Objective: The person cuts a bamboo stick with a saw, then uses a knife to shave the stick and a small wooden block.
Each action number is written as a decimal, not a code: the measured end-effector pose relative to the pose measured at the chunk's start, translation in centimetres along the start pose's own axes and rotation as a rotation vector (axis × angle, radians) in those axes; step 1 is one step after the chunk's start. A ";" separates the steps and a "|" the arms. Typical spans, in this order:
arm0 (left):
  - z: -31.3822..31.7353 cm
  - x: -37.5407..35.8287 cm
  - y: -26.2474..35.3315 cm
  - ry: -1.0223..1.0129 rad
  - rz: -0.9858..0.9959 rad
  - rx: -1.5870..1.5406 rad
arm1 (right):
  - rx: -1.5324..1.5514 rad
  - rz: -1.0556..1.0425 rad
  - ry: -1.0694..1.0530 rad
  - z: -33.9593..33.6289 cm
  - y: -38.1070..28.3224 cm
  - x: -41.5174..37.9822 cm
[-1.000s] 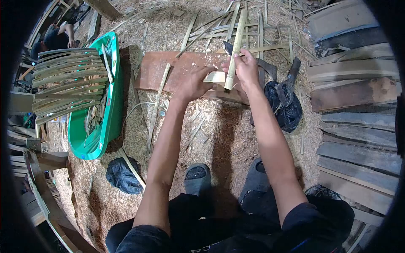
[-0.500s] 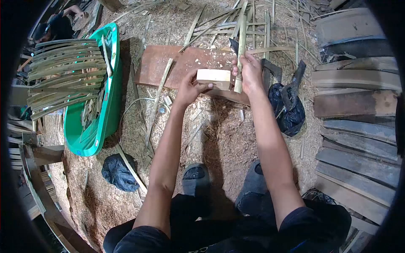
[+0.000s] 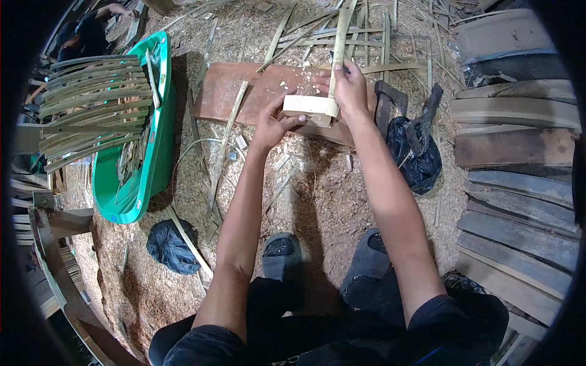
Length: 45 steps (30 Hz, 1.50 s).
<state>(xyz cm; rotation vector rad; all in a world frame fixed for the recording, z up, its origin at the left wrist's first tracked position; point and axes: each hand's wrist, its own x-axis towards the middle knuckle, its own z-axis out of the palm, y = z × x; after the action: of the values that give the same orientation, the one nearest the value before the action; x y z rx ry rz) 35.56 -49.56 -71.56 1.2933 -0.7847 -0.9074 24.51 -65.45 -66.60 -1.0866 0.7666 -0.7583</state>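
My left hand (image 3: pixel 273 127) is closed on the left end of a pale wooden block (image 3: pixel 308 105), thumb on the near side. In my right hand (image 3: pixel 353 94) is a long pale bamboo strip (image 3: pixel 341 39), held nearly upright in the view. The strip's lower end lies against the block's right end. A small dark object (image 3: pixel 345 70) is also at my right fingers; I cannot make out its kind. Below both hands lies a reddish-brown board (image 3: pixel 229 91) with pale wood chips on it.
A green tub (image 3: pixel 162 122) with curved slats (image 3: pixel 97 91) across it stands left. Black plastic bags (image 3: pixel 173 247) lie on the shavings-covered floor. A dark tool (image 3: pixel 421 125) rests on another bag at right. Planks (image 3: pixel 519 113) line the right side. Another person's arm shows at top left.
The bamboo strip has shifted left and now meets the block's right end. My right hand has moved slightly left, its fingers loosened around the strip. My left hand keeps the block nearly in place.
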 end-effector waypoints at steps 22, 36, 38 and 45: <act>0.4 0.9 2.6 0.030 0.157 0.334 | 0.296 -0.057 0.179 -4.3 -3.7 -0.7; -1.3 0.6 -1.0 -0.133 -0.137 0.177 | 0.063 -0.004 0.075 -4.2 -2.1 -0.3; -0.7 0.3 -0.2 -0.133 -0.137 0.240 | 0.070 0.010 0.074 -4.1 -1.2 -0.3; -1.2 0.0 -0.8 0.130 -0.103 0.043 | -0.428 -0.060 0.219 -4.7 0.1 -2.0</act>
<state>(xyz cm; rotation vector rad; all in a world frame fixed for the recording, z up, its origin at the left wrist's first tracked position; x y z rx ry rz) 36.54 -49.10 -72.51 1.4263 -0.6444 -0.8826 19.51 -65.94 -67.62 -1.4292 1.1214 -0.7925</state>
